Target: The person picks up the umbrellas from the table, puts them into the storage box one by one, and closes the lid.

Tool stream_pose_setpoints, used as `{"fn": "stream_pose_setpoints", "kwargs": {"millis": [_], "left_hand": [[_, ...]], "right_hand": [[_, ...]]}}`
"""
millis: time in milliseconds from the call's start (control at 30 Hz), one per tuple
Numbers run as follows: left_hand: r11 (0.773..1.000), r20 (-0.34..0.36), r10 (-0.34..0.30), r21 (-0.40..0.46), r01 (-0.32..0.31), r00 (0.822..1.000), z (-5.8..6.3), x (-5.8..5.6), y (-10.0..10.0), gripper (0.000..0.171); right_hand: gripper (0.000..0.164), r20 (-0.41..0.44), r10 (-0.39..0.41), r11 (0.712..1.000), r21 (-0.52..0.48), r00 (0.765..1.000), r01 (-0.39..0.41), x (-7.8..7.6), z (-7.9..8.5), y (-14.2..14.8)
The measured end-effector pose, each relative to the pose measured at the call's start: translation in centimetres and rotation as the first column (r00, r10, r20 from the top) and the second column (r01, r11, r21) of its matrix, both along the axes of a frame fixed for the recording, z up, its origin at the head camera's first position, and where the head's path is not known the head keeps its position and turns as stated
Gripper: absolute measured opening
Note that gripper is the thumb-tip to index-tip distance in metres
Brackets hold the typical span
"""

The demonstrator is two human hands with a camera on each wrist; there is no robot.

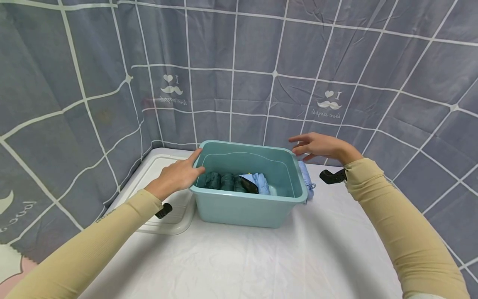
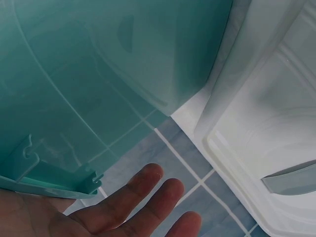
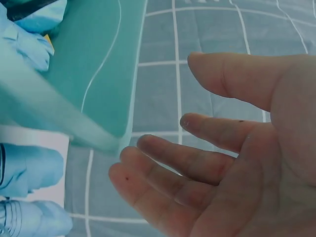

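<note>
A teal plastic storage bin (image 1: 242,210) stands on the white-covered table. My left hand (image 1: 180,175) rests at its left rim, thumb over the edge and the other fingers extended outside the wall, as the left wrist view shows. Near the bin's far right corner hovers my right hand (image 1: 317,146), palm down with fingers spread and holding nothing. Inside the bin lie dark green rolled bundles (image 1: 220,181) in a row, then a light blue roll (image 1: 262,184) with a black piece (image 1: 249,185) beside it. Rolled light blue bundles (image 3: 34,217) lie outside, against the right wall.
A white lid (image 1: 143,178) lies flat left of the bin, its edge close to the bin wall. Grey curtains (image 1: 254,91) with a white grid hang behind and at both sides of the table (image 1: 239,261).
</note>
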State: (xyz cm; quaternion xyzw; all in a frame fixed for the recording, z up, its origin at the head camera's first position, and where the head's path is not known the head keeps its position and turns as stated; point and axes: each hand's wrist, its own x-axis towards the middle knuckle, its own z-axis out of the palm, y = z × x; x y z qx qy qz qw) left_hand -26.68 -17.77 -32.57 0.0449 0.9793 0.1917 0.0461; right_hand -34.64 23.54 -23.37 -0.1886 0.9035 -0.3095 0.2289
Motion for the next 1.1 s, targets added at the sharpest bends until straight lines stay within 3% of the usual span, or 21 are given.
{"fn": "stream_pose_setpoints", "kwargs": {"millis": [567,1100], "left_hand": [[1.000,-0.003,0.005,-0.007,-0.005,1.000,-0.2,-0.1,0.0,0.074],[1.000,-0.003,0.010,-0.007,-0.010,1.000,-0.2,0.0,0.1,0.073]], "right_hand": [[0.073,0.001,-0.118,0.991,-0.068,0.993,0.118,-1.5,-3.5,4.9],[0.080,0.060,-0.220,0.959,-0.168,0.974,0.227,-3.3,-8.5,7.8]]}}
